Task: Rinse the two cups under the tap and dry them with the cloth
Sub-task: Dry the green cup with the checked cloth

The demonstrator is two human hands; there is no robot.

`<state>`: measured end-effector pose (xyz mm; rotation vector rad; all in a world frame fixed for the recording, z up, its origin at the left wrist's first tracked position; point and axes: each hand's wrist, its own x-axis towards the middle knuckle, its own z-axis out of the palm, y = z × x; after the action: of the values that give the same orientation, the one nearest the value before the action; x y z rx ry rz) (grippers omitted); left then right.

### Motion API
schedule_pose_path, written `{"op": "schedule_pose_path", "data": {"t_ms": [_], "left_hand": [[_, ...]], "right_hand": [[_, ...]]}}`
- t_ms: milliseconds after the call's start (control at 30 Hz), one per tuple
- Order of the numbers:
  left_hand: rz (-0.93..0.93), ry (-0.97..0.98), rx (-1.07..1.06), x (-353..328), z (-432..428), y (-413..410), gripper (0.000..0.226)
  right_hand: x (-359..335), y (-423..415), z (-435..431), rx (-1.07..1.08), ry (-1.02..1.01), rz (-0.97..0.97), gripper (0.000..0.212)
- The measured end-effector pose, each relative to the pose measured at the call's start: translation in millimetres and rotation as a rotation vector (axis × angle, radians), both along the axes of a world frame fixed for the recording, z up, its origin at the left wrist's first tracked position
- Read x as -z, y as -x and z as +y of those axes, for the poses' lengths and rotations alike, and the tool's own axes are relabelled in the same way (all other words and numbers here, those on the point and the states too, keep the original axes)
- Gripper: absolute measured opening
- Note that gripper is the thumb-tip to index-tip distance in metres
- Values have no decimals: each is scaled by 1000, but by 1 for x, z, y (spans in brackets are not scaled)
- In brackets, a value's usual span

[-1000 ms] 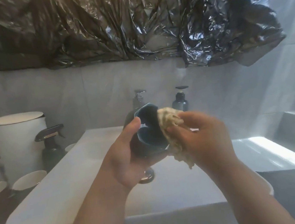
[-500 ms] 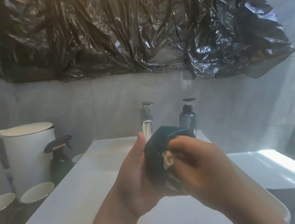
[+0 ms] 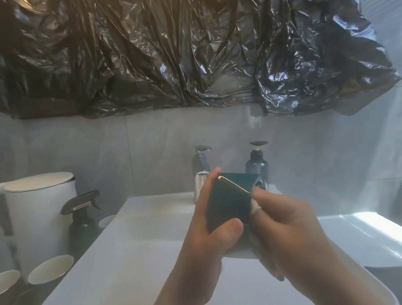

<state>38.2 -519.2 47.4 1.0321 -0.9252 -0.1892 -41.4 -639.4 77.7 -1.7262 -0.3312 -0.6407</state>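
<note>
While the left hand [image 3: 211, 231] stays clamped round the dark cup [image 3: 228, 203] above the basin [image 3: 123, 274], the right hand [image 3: 289, 232] has worked the cloth [image 3: 256, 208] deep inside — drying's well underway!

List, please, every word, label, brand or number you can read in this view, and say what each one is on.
None can be read.
The two pump bottles behind the sink, the spray bottle, the kettle and the dark cup show no legible print; the picture is hazy.
</note>
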Motion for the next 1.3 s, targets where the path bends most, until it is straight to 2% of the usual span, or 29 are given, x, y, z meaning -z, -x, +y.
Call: {"op": "schedule_pose_path", "data": {"t_ms": [33, 67, 167, 233, 300, 433, 500, 533, 633, 767, 833, 933, 1000, 1100, 1200, 1267, 1300], "left_hand": [[-5, 17, -26, 0, 0, -2, 79], [0, 33, -54, 0, 1, -3, 79], [31, 82, -53, -1, 3, -5, 70], [60, 115, -28, -2, 4, -4, 55], [78, 119, -3, -2, 4, -3, 44], [67, 93, 27, 0, 3, -2, 38], [52, 99, 47, 0, 3, -1, 38], [38, 101, 56, 0, 3, -1, 40], [38, 98, 24, 0, 3, -2, 54], [75, 65, -35, 3, 0, -5, 78], [71, 54, -41, 4, -2, -3, 77], [66, 42, -30, 5, -2, 0, 69], [67, 26, -18, 2, 0, 1, 74], [64, 60, 7, -1, 3, 2, 66], [125, 16, 53, -4, 7, 7, 75], [127, 0, 103, -4, 9, 9, 55], [132, -14, 112, -4, 10, 9, 51]], "right_hand": [[-4, 4, 3, -78, -67, 34, 30], [-5, 5, 4, -120, -26, 47, 28], [-2, -1, 4, -30, 373, -58, 27], [2, -6, 3, 120, 722, -189, 37], [1, -5, 1, 268, 940, -245, 45], [-4, 2, 6, 375, 1037, -224, 29], [-5, 4, 6, 397, 1061, -126, 40], [-4, 6, 6, 417, 1048, -77, 39], [-5, 12, 7, 399, 886, 95, 1], [-3, 7, 4, 286, 715, 271, 13], [-3, 6, -1, 146, 514, 305, 20], [-2, 5, -10, -115, 108, 386, 24], [3, 1, -10, -205, -15, 412, 26], [4, -3, -4, -357, -163, 393, 46], [4, -5, -2, -534, -319, 303, 26], [5, -5, -2, -592, -329, 278, 16], [6, -5, -1, -573, -304, 268, 13]]}}
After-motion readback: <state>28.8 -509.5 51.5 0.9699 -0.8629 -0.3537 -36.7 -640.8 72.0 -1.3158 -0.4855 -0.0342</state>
